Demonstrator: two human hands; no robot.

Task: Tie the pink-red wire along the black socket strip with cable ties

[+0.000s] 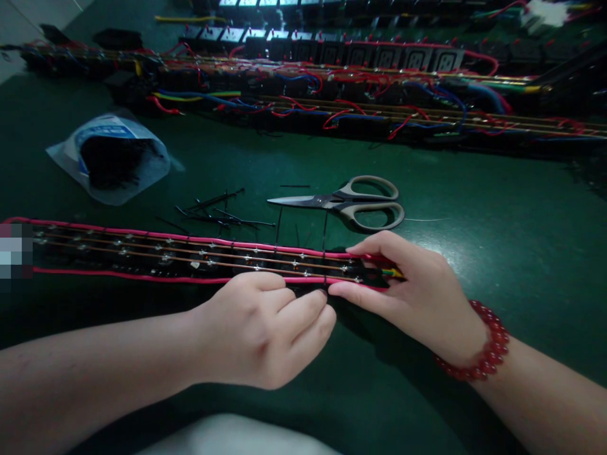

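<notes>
A long black power strip assembly (227, 259) with brown metal bars and pink-red wires along both edges lies across the green table. My right hand (408, 278), wearing a red bead bracelet, grips its right end between thumb and fingers. Below the strip's near edge, my left hand (279, 322) is closed, its fingertips at the lower end of a black cable tie (325, 243) that crosses the strip. What lies inside the curled fingers is hidden. Another cable tie (279, 226) stands out behind the strip, left of the first.
Scissors (336, 201) lie behind the strip, beside a loose pile of black cable ties (213, 208). An open plastic bag (142, 180) of cable ties sits at left. Further back run several wired strips (341, 117) with red and blue wires.
</notes>
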